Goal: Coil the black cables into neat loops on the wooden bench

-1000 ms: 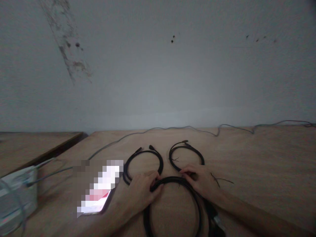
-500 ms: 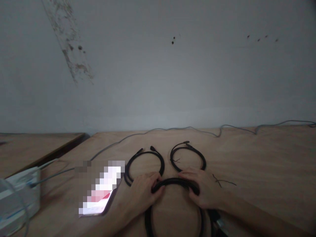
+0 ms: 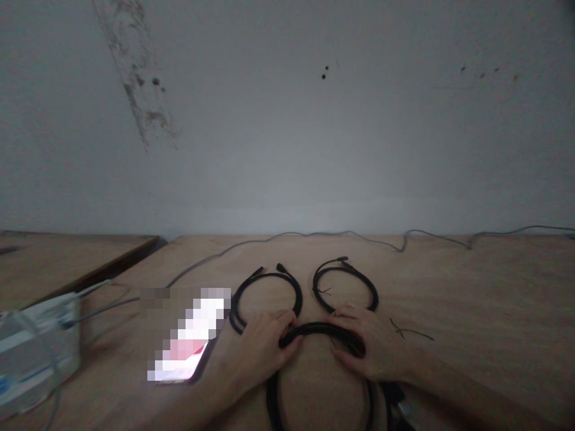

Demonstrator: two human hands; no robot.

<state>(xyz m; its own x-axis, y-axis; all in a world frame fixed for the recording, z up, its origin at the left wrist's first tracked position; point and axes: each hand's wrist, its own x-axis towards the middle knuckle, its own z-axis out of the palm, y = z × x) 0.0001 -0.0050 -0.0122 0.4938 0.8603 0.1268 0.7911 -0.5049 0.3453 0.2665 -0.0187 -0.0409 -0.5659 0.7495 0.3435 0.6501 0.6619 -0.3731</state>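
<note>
A coil of black cable (image 3: 321, 328) lies close to me, its lower part cut off by the frame's bottom edge. My left hand (image 3: 269, 341) is closed around the coil's upper left, thumb below and fingers above. On its upper right, my right hand (image 3: 359, 341) grips the same coil between thumb and fingers. Just beyond my left hand rests another black coiled cable (image 3: 300, 293) with two plug ends pointing away. A further coiled cable (image 3: 375, 293) with a thin tie on it sits beyond my right hand. A dark connector (image 3: 395, 395) shows beside my right wrist.
A phone (image 3: 197, 341) with a lit, pixelated screen lies left of my left hand. Farther left stands a white device (image 3: 40, 353) with grey cables. Loose black twist ties (image 3: 411, 331) lie at right. A thin grey cable (image 3: 251, 242) runs along the table's back near the wall.
The whole view has shifted slightly, so things sit a little farther right. My right thumb has moved a little along the near coil; both hands still hold it.
</note>
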